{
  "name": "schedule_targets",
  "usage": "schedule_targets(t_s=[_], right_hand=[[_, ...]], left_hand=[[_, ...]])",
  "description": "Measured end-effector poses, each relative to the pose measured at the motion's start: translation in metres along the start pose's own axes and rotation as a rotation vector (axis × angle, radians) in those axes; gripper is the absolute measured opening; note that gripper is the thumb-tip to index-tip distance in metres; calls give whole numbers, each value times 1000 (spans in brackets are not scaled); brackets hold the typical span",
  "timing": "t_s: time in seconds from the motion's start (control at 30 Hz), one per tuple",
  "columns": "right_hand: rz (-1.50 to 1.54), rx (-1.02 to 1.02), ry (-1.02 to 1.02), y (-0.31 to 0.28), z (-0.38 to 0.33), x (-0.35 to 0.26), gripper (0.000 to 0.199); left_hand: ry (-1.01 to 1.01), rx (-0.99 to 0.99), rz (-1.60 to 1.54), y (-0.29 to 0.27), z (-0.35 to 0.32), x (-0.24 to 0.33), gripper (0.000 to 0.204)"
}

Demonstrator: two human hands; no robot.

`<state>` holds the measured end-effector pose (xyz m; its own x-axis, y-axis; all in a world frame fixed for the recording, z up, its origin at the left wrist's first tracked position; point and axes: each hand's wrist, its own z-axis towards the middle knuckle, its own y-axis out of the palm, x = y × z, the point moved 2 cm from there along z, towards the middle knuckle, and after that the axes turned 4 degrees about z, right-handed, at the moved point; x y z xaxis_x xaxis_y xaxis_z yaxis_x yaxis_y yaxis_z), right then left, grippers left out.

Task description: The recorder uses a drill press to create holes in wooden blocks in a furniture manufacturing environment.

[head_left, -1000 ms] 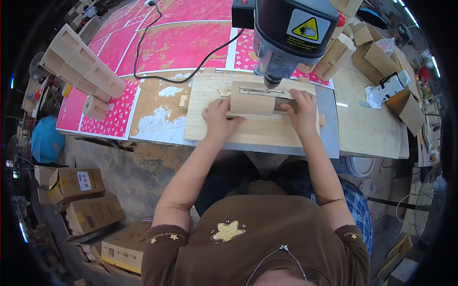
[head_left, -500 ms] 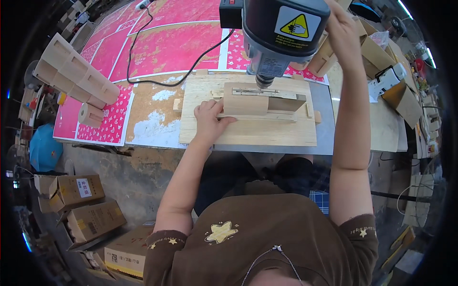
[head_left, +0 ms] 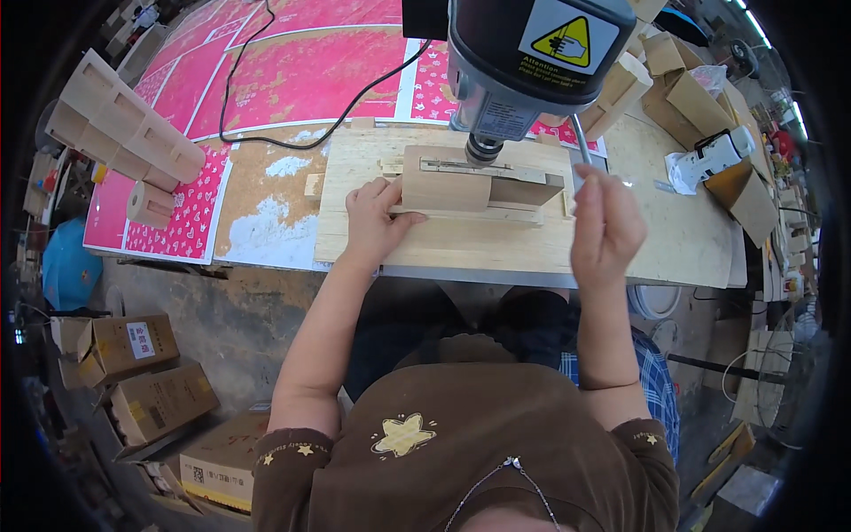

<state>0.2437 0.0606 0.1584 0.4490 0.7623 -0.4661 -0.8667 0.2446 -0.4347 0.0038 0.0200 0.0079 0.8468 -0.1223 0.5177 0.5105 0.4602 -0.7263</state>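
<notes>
A dark drill press (head_left: pixel 523 71) stands over a pale wooden jig board (head_left: pixel 461 244). On the board lies a light wooden block (head_left: pixel 448 191) with a long slot in its top. The drill chuck (head_left: pixel 483 151) is down at the slot, and the bit's tip cannot be made out. My left hand (head_left: pixel 377 217) grips the block's left end, thumb along its near side. To the right of the drill, my right hand (head_left: pixel 607 226) is closed round the end of the metal feed lever (head_left: pixel 580 140), which slants down toward me.
Several slotted wooden pieces (head_left: pixel 133 120) are stacked on the left of the table. A black cable (head_left: pixel 328 137) crosses the pink sheeting (head_left: pixel 310 71). Cardboard boxes (head_left: pixel 164 403) stand on the floor at left; an open carton (head_left: pixel 683 84) is at back right.
My right hand has pulled the lever down and toward me from high beside the drill head. The chuck is lower against the block. My left hand keeps its hold; the whole view has shifted slightly.
</notes>
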Motion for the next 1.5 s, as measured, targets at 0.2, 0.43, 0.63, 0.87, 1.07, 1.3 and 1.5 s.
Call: schedule_targets(t_s=[0.2,0.43,0.63,0.87,1.07,1.3,1.5], right_hand=[[-29,44,-140,39,-34,44,11],[28,126,-216,5,-2,24,2],[-816,63,-724,0,156,61,20],[-176,-81,103,-13,133,17,41],[30,-98,-8,-13,35,-12,15],[109,84,-105,39,-27,39,8],[132,120,-231,35,-23,39,3]], left_hand=[[19,4,-22,0,4,2,42],[-64,-62,-12,4,-2,-3,48],[0,-1,66,32,7,31,59],[-30,-73,34,37,7,33,57],[-18,-17,59,32,-2,21,56],[-36,-41,60,34,3,25,58],[-25,-11,91,35,3,23,58]])
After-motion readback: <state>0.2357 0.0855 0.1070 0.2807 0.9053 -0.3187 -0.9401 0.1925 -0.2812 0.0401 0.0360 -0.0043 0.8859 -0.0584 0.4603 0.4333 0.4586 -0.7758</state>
